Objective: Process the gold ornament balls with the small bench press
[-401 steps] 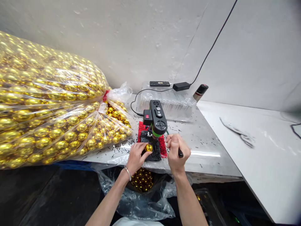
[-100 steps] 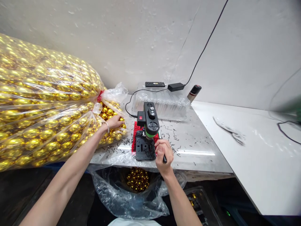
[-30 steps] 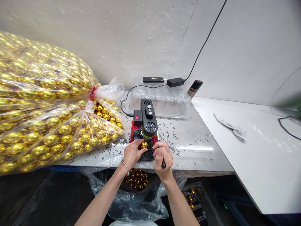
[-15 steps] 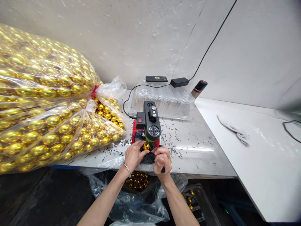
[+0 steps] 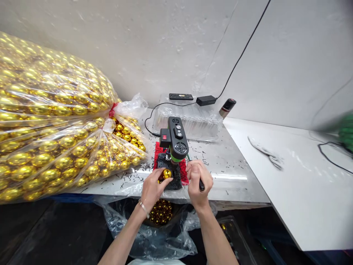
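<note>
My left hand (image 5: 152, 187) pinches a shiny gold ball (image 5: 167, 173) between thumb and fingers, over the black pad (image 5: 174, 184). A second, darker gold ball partly shows behind my fingers. My right hand (image 5: 199, 181) is a fist around a black handle (image 5: 202, 186) whose end pokes out below it; a thin greenish rod shows above the fist, and I cannot tell whether the two are joined. Between and beyond my hands stands a small black machine (image 5: 178, 138) with round vents, buttons and a green ring under its head.
A big clear bag of gold balls (image 5: 55, 121) fills the left. Behind the machine lie a clear plastic tray (image 5: 190, 123), a power adapter (image 5: 206, 100) and a dark can (image 5: 228, 107). Black shreds litter the metal tabletop (image 5: 234, 162). More gold balls (image 5: 161, 211) sit below the edge.
My right hand has moved right and slightly up, away from the pad, with the black handle. My left hand has drawn a little left with the gold ball, out from under the machine head.
</note>
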{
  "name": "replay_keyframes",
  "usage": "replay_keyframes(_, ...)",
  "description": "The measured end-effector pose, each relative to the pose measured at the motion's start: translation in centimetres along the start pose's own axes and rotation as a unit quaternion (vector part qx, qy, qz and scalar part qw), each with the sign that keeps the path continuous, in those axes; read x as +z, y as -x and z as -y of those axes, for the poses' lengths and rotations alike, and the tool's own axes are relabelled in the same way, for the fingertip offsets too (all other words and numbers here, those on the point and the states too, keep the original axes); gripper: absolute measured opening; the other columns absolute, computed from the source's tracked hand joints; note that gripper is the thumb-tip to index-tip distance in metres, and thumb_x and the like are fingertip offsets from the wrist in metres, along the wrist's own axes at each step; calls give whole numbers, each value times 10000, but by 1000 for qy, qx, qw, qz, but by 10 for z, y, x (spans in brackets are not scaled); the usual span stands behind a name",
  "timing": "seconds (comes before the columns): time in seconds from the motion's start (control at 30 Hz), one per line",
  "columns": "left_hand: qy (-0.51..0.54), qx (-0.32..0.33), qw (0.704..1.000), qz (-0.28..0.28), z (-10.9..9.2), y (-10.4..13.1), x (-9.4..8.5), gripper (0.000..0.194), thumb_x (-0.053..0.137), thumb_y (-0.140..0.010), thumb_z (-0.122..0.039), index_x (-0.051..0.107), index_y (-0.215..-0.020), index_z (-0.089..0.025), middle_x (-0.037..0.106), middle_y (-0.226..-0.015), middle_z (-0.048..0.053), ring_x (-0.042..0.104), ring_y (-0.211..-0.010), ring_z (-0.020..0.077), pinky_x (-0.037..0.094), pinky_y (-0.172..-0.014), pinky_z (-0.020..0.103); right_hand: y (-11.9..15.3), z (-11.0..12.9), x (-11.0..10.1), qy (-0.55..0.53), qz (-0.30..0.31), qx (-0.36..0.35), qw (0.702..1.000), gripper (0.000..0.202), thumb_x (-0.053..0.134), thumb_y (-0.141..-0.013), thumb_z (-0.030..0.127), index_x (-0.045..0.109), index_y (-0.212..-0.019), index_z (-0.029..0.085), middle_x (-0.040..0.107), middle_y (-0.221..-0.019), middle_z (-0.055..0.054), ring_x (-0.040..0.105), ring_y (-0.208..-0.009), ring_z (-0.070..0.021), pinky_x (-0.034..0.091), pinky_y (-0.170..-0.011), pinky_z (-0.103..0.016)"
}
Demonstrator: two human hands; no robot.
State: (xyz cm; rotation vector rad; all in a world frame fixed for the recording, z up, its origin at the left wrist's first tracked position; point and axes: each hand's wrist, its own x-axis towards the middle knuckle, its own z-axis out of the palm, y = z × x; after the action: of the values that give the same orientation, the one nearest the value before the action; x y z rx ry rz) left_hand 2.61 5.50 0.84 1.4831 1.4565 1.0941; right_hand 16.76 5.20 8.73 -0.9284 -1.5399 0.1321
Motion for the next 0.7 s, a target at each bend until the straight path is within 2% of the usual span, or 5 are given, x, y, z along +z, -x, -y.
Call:
replay_keyframes(0.1, 60, -92, 992, 61, 19, 46, -1, 412, 759, -673, -438, 711, -1024, -228, 700, -932, 56, 617, -824, 215, 473, -784, 306, 3, -1, 1, 3, 6, -10, 1000, 302, 366, -898, 96, 419, -619, 201, 487, -633, -1, 520, -656, -129, 390, -583, -282)
replay_keyframes(0.2, 171, -266, 936, 155, 56, 86, 11, 413, 763, -626, -531, 720, -822, -170, 666, -688, 28, 580, -608, 159, 468, -588, 264, 12, -6, 4, 9, -7, -20, 1000, 303, 369, -892, 87, 420, -616, 202, 475, -614, 2, 510, -652, -131, 376, -575, -282)
replay_keyframes(0.37, 356, -515, 779, 39, 99, 96, 19, 344, 734, -704, -487, 636, -729, -158, 672, -690, 52, 597, -534, 115, 470, -481, 203, 15, -9, 7, 1, -13, -28, 1000, 311, 364, -890, 79, 426, -611, 201, 479, -606, 1, 508, -652, -130, 378, -569, -278)
replay_keyframes(0.53, 469, -498, 725, 79, 79, 86, -6, 228, 696, -722, -56, 663, -941, -109, 694, -834, 74, 686, -728, 148, 567, -691, 241, 16, -9, 7, 2, -17, -33, 999, 308, 365, -888, 78, 436, -614, 199, 485, -612, 2, 515, -651, -128, 382, -562, -272)
replay_keyframes(0.7, 473, -392, 782, 108, 24, 74, -30, 400, 718, -700, -24, 664, -1080, -139, 692, -922, 57, 688, -866, 164, 557, -798, 225, 18, -10, 8, 4, -18, -24, 1000, 305, 372, -891, 76, 436, -618, 196, 487, -632, 2, 517, -665, -119, 395, -579, -266)
